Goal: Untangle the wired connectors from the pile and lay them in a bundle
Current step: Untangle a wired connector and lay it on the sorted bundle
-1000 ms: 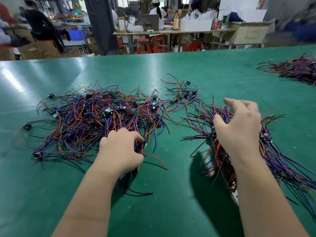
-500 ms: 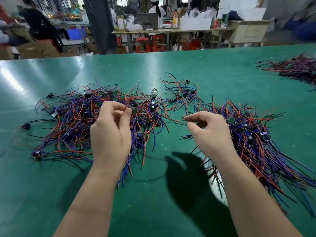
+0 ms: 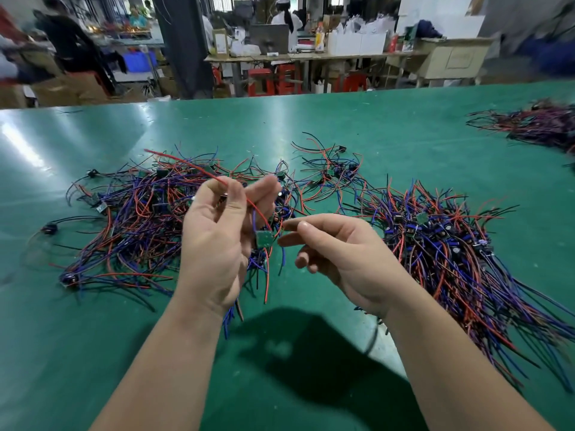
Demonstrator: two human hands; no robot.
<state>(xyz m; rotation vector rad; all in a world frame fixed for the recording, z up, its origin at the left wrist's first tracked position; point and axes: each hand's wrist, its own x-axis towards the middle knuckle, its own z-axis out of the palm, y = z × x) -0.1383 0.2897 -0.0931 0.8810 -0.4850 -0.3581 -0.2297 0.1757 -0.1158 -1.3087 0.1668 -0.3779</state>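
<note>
Wired connectors lie in a tangled pile on the green bench. The left hand grips one connector raised above the pile. The right hand, thumb and forefinger narrowly parted and holding nothing, hovers just beside it. Untangling is in hand; next, probably draw its leads free and lay it on the bundle.

Left hand raised, fingers curled gripping wired connector; right hand palm inward, forefinger and thumb extended (loosely parted).
</note>
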